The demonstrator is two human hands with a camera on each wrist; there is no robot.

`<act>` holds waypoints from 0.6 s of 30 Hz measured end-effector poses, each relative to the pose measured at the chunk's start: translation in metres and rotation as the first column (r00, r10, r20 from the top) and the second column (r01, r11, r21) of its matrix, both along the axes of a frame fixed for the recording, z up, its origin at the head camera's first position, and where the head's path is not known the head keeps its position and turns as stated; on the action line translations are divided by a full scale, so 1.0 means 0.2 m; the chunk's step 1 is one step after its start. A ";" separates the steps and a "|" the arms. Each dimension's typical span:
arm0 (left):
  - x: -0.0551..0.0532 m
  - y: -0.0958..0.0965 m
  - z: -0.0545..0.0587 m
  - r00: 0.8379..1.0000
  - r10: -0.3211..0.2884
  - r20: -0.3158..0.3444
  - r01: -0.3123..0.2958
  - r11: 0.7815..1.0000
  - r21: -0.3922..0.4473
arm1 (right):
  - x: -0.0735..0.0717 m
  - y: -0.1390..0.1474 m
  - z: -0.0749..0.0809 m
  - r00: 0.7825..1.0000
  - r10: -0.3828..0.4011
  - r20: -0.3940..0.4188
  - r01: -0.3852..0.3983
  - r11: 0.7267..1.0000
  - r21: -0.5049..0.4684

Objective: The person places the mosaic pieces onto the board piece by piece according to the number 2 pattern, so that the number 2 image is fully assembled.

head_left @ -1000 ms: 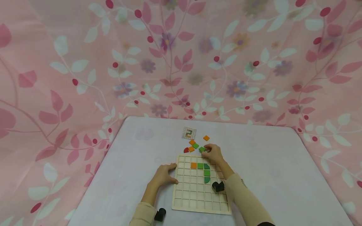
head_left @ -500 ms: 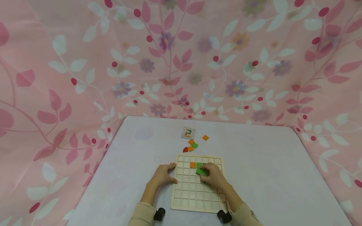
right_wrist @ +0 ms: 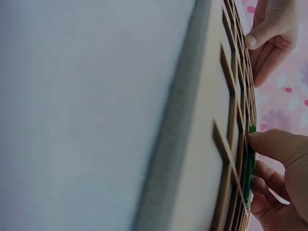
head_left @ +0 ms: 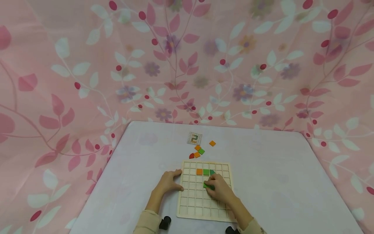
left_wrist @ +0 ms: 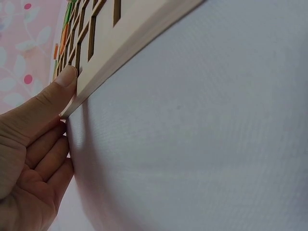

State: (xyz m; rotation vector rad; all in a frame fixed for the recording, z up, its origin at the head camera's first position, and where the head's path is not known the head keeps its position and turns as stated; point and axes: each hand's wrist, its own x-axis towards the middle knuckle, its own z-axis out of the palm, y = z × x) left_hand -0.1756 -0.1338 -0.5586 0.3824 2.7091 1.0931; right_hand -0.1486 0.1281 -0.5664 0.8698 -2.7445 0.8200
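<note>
In the head view, a pale wooden grid board (head_left: 193, 208) lies on the table. My left hand (head_left: 168, 181) touches its left edge, thumb and index finger spread apart. The left wrist view shows the thumb (left_wrist: 67, 77) on the board's rim, the other fingers beside it. My right hand (head_left: 219, 188) is over the board, pinching a green square tile (head_left: 205, 185) between thumb and fingers, close over the cells. Above it, an orange square tile (head_left: 199, 172), a green square tile (head_left: 206, 172) and a dark green rounded tile (head_left: 212, 172) sit in a row. Tiles below are partly hidden by the right hand.
Past the board's far edge lie a red quarter-round tile (head_left: 191, 156), another green square tile (head_left: 201, 151) and several orange tiles (head_left: 212, 143). Behind them lies a small gridded card (head_left: 194, 138) with a 2-like figure. A pink floral cloth (head_left: 181, 65) hangs behind the table.
My right hand picked up the green tile beyond the board, brought it back over the grid, and then shifted slightly nearer to me. The left hand stays at the board's edge.
</note>
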 end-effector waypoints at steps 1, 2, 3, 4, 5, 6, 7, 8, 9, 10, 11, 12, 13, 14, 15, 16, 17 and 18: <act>0.00 0.00 0.00 1.000 -0.002 -0.004 0.002 1.000 -0.002 | 0.00 0.00 -0.01 1.000 0.003 -0.024 -0.003 1.000 0.004; 0.00 0.00 0.00 1.000 -0.001 -0.004 0.001 1.000 0.001 | 0.01 0.00 -0.01 0.999 0.001 -0.043 -0.001 1.000 0.004; 0.00 0.00 0.00 1.000 0.002 -0.001 -0.002 1.000 0.001 | 0.01 -0.01 -0.01 0.998 -0.004 -0.065 0.004 1.000 0.001; 0.00 0.00 0.00 1.000 0.004 0.000 -0.004 1.000 0.000 | 0.01 -0.01 -0.02 0.996 -0.009 -0.088 0.008 1.000 -0.006; 0.00 0.00 0.00 1.000 0.006 0.000 -0.006 1.000 0.000 | 0.01 -0.01 -0.03 0.994 -0.016 -0.107 0.014 1.000 -0.018; 0.00 0.00 0.00 1.000 0.003 -0.005 -0.003 1.000 -0.002 | 0.02 -0.01 -0.03 0.991 -0.024 -0.131 0.020 0.999 -0.031; 0.00 0.00 0.00 1.000 0.004 -0.003 -0.004 1.000 -0.001 | 0.02 -0.01 -0.04 0.988 -0.034 -0.150 0.028 0.999 -0.044; 0.00 0.00 0.00 1.000 0.007 0.001 -0.007 1.000 0.001 | 0.02 -0.01 -0.04 0.986 -0.048 -0.161 0.039 0.998 -0.059; 0.00 0.00 0.00 1.000 0.005 -0.001 -0.005 1.000 0.000 | 0.02 -0.01 -0.05 0.982 -0.057 -0.178 0.046 0.997 -0.069; 0.00 0.00 0.00 1.000 0.003 -0.002 -0.003 1.000 0.001 | 0.02 -0.01 -0.05 0.980 -0.067 -0.185 0.052 0.995 -0.082; 0.00 0.00 0.00 1.000 -0.001 -0.005 0.001 1.000 -0.001 | 0.02 -0.01 -0.05 0.979 -0.076 -0.188 0.059 0.994 -0.092; 0.00 0.00 0.00 1.000 -0.005 -0.010 0.005 1.000 -0.003 | 0.02 -0.01 -0.05 0.978 -0.082 -0.190 0.064 0.993 -0.103; 0.00 0.00 0.00 1.000 -0.004 -0.008 0.004 1.000 0.000 | 0.02 -0.01 -0.05 0.979 -0.087 -0.186 0.066 0.991 -0.114; 0.00 0.00 0.00 1.000 -0.005 -0.010 0.005 1.000 0.001 | 0.03 -0.01 -0.05 0.979 -0.089 -0.184 0.067 0.990 -0.122; 0.00 0.00 0.00 1.000 -0.006 -0.009 0.006 1.000 0.001 | 0.03 -0.01 -0.04 0.979 -0.085 -0.183 0.061 0.989 -0.132; 0.00 0.00 0.00 1.000 -0.007 -0.010 0.007 1.000 0.002 | 0.04 -0.01 -0.04 0.980 -0.077 -0.184 0.051 0.988 -0.144; 0.00 0.00 0.00 1.000 -0.008 -0.013 0.008 1.000 -0.001 | 0.05 -0.01 -0.04 0.979 -0.069 -0.189 0.040 0.987 -0.153; 0.00 0.00 0.00 1.000 -0.006 -0.012 0.006 1.000 0.001 | 0.05 -0.01 -0.03 0.978 -0.059 -0.200 0.026 0.986 -0.164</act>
